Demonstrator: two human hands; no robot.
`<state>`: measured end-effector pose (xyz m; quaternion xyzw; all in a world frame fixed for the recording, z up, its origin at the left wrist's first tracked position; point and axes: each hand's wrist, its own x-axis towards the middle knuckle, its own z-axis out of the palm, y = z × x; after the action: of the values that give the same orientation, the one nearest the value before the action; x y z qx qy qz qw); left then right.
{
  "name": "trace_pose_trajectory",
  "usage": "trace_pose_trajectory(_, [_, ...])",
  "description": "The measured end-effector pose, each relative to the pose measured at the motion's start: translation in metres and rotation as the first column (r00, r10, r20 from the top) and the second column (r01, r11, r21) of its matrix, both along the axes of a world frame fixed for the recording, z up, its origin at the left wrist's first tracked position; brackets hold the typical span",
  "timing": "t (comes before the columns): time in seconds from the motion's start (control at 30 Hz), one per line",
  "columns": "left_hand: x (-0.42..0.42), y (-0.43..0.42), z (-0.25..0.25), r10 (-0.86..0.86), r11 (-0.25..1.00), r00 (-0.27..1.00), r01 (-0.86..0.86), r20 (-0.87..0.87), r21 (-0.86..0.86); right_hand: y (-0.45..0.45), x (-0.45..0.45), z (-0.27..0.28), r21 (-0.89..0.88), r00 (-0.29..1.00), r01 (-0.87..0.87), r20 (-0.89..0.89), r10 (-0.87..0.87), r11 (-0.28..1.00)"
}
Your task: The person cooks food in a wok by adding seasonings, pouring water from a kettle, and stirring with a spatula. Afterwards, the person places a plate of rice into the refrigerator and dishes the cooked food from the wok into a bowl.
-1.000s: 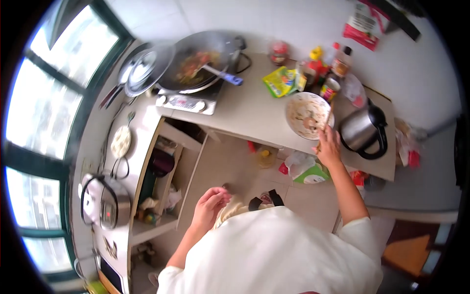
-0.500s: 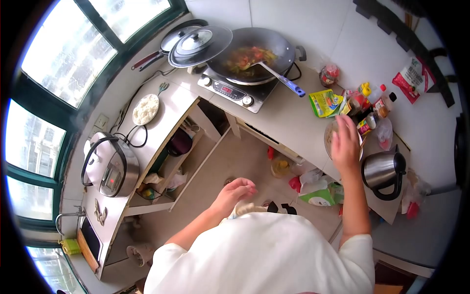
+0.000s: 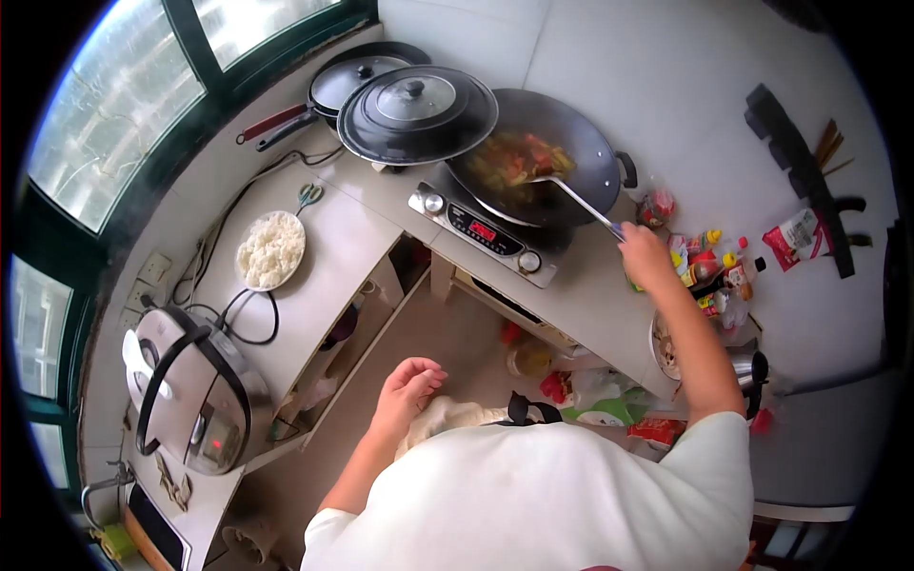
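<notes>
My right hand (image 3: 646,255) is closed round the handle of a spatula (image 3: 584,205), whose blade rests among red and green food (image 3: 519,164) in a dark wok (image 3: 595,162). The wok sits on an induction cooker (image 3: 484,228) with a lit red display. My left hand (image 3: 409,385) hangs in front of my body, fingers curled together, touching no object that I can make out. A large lid (image 3: 417,114) overlaps the wok's left edge. Behind my right forearm, a bowl (image 3: 664,344) is partly hidden.
On the left counter are a plate of white food (image 3: 271,249), scissors (image 3: 309,195) and a rice cooker (image 3: 205,400). Sauce bottles (image 3: 733,266) and a kettle (image 3: 747,369) stand at the right. Bags (image 3: 605,400) lie below the counter.
My right hand has moved left from the bowl, where it held chopsticks, to the spatula handle and closed on it. My left hand stays near my body. The view has shifted.
</notes>
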<state>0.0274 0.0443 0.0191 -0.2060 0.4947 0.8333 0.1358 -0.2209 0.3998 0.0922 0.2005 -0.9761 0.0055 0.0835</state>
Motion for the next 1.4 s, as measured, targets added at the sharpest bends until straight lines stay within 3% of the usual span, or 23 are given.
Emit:
trace_pose_trajectory(0.07, [-0.015, -0.024, 0.0, 0.032, 0.999, 0.999, -0.032, 0.041, 0.005, -0.002, 0.005, 0.039, -0.159, 0.953, 0.221, 0.244, -0.179, 0.962])
trace_pose_trajectory(0.1, [-0.023, -0.034, -0.002, 0.049, 0.999, 0.999, -0.049, 0.022, 0.002, 0.021, -0.008, 0.036, -0.255, 0.934, 0.249, 0.317, -0.162, 0.934])
trace_pose_trajectory(0.13, [-0.03, -0.043, -0.006, 0.045, 0.998, 0.999, -0.045, 0.012, 0.035, 0.028, -0.014, 0.04, -0.232, 0.932, 0.259, 0.313, -0.181, 0.938])
trace_pose_trajectory(0.2, [-0.043, -0.057, -0.013, 0.037, 0.995, 0.999, -0.036, -0.008, 0.094, 0.028, -0.023, 0.048, -0.336, 0.745, 0.6, 0.566, -0.354, 0.726])
trace_pose_trajectory(0.37, [-0.059, -0.071, -0.006, 0.041, 0.988, 0.999, -0.044, 0.021, 0.148, 0.015, -0.063, 0.033, -0.435, 0.565, 0.797, 0.781, -0.266, 0.418])
trace_pose_trajectory(0.47, [-0.056, -0.072, -0.008, 0.077, 0.986, 0.997, -0.08, 0.023, 0.149, 0.001, -0.084, 0.022, -0.28, 0.366, 0.85, 0.923, -0.118, 0.446])
trace_pose_trajectory(0.57, [-0.054, -0.07, -0.01, 0.106, 0.983, 0.994, -0.109, 0.034, 0.148, -0.031, -0.087, 0.015, -0.249, 0.224, 0.888, 0.969, 0.109, 0.386])
trace_pose_trajectory(0.7, [-0.056, -0.066, -0.01, 0.111, 0.978, 0.994, -0.112, 0.016, 0.176, -0.052, -0.065, 0.031, -0.316, 0.308, 0.837, 0.947, 0.093, 0.446])
trace_pose_trajectory(0.83, [-0.067, -0.062, -0.009, 0.078, 0.982, 0.997, -0.077, 0.0, 0.171, -0.063, -0.028, 0.06, -0.269, 0.528, 0.592, 0.842, -0.113, 0.76])
trace_pose_trajectory(0.9, [-0.075, -0.059, -0.006, 0.053, 0.985, 0.999, -0.05, -0.01, 0.164, -0.066, -0.01, 0.064, -0.206, 0.776, 0.327, 0.616, -0.137, 0.922])
trace_pose_trajectory(0.97, [-0.083, -0.057, -0.003, 0.029, 0.987, 0.999, -0.026, -0.019, 0.159, -0.073, 0.012, 0.073, -0.088, 0.917, 0.154, 0.384, -0.109, 0.984])
trace_pose_trajectory(1.07, [-0.092, -0.057, -0.002, -0.002, 0.985, 0.999, 0.008, -0.037, 0.172, -0.074, 0.039, 0.092, -0.082, 0.946, 0.135, 0.306, -0.104, 0.987])
trace_pose_trajectory(1.17, [-0.097, -0.059, -0.005, -0.023, 0.984, 0.999, 0.029, -0.036, 0.176, -0.071, 0.058, 0.105, -0.232, 0.915, 0.188, 0.394, -0.085, 0.954])
trace_pose_trajectory(1.27, [-0.099, -0.061, -0.009, -0.038, 0.984, 0.999, 0.044, -0.036, 0.175, -0.063, 0.06, 0.091, -0.295, 0.821, 0.262, 0.569, -0.051, 0.919])
trace_pose_trajectory(1.3, [-0.1, -0.062, -0.009, -0.042, 0.983, 0.999, 0.047, -0.035, 0.178, -0.068, 0.059, 0.088, -0.25, 0.779, 0.327, 0.617, -0.111, 0.911])
trace_pose_trajectory(1.4, [-0.098, -0.064, -0.009, -0.049, 0.983, 0.999, 0.052, -0.025, 0.176, -0.061, 0.039, 0.054, -0.089, 0.881, 0.286, 0.415, -0.226, 0.954])
